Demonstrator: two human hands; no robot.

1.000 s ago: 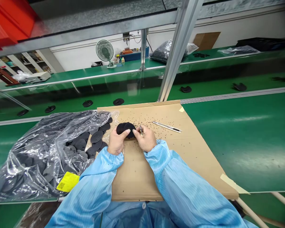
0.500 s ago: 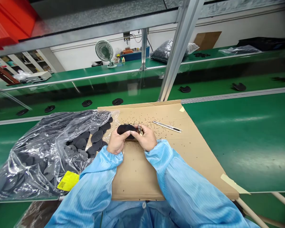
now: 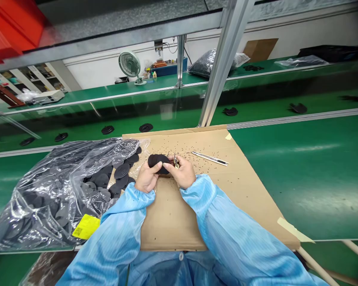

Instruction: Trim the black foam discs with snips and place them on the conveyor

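Observation:
My left hand (image 3: pixel 147 177) is closed around several round black discs (image 3: pixel 158 162), overlapping like a fanned stack, its thumb on their near edge. My right hand (image 3: pixel 184 173) is closed too, with its thumb tip against the right side of the discs. Tucked in its curled fingers is a small metal tool with yellowish parts (image 3: pixel 176 162); its kind is mostly hidden. Both hands are just above a brown cardboard sheet (image 3: pixel 173 222). Tiny black bits lie scattered on the cardboard around and beyond the hands. A slim utility knife (image 3: pixel 210 158) rests to the right.
On the left lies a large clear plastic bag (image 3: pixel 47 178) of black discs, some spilling from its mouth, with a yellow label (image 3: pixel 86 226). Beyond the cardboard, black parts (image 3: pixel 146 127) sit spaced along a green belt (image 3: pixel 173 115). A metal post (image 3: pixel 223 67) rises ahead.
The discs have tipped and spread slightly in my hands, so more of their flat faces shows. The black parts on the belt have shifted slightly left. The knife and bag stay put.

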